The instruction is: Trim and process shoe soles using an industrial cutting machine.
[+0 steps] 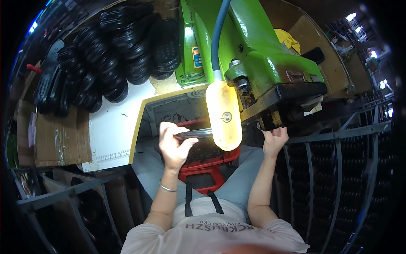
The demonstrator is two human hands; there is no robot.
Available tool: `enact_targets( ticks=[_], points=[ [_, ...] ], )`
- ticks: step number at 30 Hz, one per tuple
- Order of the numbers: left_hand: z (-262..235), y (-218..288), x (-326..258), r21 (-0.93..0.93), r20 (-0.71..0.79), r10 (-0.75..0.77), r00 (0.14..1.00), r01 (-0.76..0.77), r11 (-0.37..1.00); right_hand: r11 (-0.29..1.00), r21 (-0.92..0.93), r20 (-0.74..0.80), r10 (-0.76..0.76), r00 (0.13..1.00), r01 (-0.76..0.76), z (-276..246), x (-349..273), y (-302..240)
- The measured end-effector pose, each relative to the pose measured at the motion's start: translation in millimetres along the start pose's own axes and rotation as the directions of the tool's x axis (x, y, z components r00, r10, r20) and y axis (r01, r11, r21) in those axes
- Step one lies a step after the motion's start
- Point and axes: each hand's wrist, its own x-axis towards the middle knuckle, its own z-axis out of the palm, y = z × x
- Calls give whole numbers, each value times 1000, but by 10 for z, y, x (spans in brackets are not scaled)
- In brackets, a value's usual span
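My left hand [172, 146] is closed, thumb against fingers, around one end of a black shoe sole [198, 133] that I see nearly edge-on. The yellow lamp head [224, 116] hides the middle of the sole. On the other side, my right hand [275, 140] is pinched closed at what looks like the sole's far end, right under the dark head [272, 120] of the green sewing-type machine [258, 63]. Its fingertips are partly hidden by that head.
Stacks of black shoe soles [114, 51] cover the far left of the white table [112, 131], beside a cardboard box [61, 137]. A red plastic crate [207, 169] stands between my legs. Metal racks [334, 135] stand at both sides. A yellow cloth [287, 40] lies behind the machine.
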Motion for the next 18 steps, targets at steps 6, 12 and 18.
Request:
enact_targets(
  ticks=[6, 12, 18],
  points=[
    [-367, -211, -72, -216, -32, -29, 999, 22, 976, 993, -43, 86, -105, 991, 109, 258, -148, -182],
    [-806, -421, -244, -381, -42, -180, 983, 151, 912, 921, -184, 202, -306, 930, 343, 647, -294, -353],
    [-1060, -543, -321, 20, 53, -158, 986, 157, 987, 879, -180, 186, -411, 893, 442, 897, -343, -284]
  ],
)
